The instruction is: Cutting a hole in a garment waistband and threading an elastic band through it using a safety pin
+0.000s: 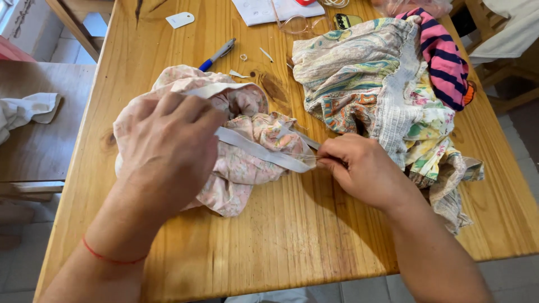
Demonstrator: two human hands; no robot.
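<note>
Two forearms reach in over the wooden table, bare board at its near edge. Left hand lies knuckles-up, gripping the pink floral garment at mid-table. Right hand pinches the white elastic band taut.

A small white tag with a rounded end lies flat near the far left edge of the table; no packages, signs or screens show.
</note>
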